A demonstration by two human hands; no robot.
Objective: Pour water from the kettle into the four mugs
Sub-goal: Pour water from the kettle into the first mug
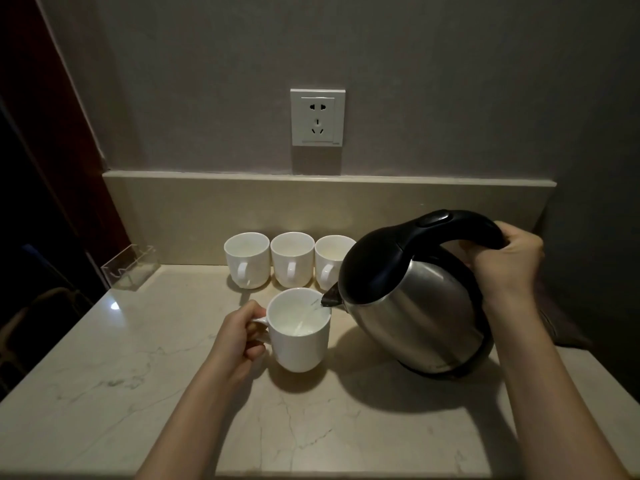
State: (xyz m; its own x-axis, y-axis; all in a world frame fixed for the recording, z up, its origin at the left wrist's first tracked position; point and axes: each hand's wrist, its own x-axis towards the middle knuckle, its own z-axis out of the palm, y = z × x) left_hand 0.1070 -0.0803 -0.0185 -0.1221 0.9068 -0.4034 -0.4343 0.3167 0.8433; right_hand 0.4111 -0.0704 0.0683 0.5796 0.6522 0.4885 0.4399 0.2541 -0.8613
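Step in hand: I am filling the front mug (299,336) from the kettle (412,299); a thin stream of water runs from the spout (330,298) into it.
Right hand: my right hand (507,259) is wrapped round the black handle (460,225) at its rear end, and the kettle is tipped toward the counter's left edge.
Left hand: my left hand (239,336) grasps the front mug by its handle, fingers curled through and around it, steadying it.
Where the mug is: mid-counter, just in front of the row, its rim right under the spout. I cannot tell whether it rests on the counter (104,375) or is held just off it.
Other mugs: three mugs (291,259) stand in a row at the back edge of the counter, against the upstand, handles toward me. I cannot tell if they hold water.
Doing it well: I judge the tilt should stay shallow so the stream stays thin and lands mid-mug.
Stopping: I would level the kettle before the water nears the rim.
Risk: a sudden tilt could splash over onto my left fingers.
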